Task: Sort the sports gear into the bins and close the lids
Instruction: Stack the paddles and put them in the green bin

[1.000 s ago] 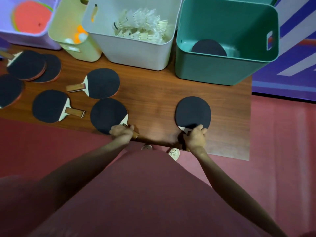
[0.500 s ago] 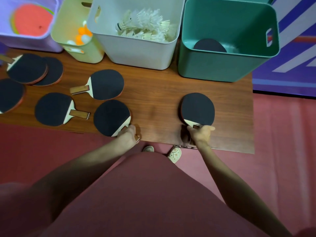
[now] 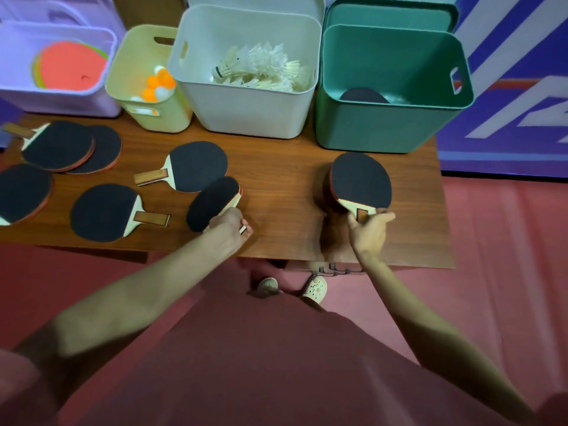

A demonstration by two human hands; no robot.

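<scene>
My left grip (image 3: 231, 224) clamped one paddle (image 3: 212, 202), right grip (image 3: 370, 230) another paddle (image 3: 361, 181) (both tilted), mid-frame over the surface (image 3: 282, 179).

The green bin's (image 3: 384, 130) near wall hides most of the paddle inside (image 3: 364, 96); the leftmost paddle (image 3: 21, 193) is cut off.

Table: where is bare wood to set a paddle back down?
Bare wood lies between the left hand and right hand, below the white bin. The right table edge beyond the right-hand paddle is free. Loose paddles crowd the left.
</scene>
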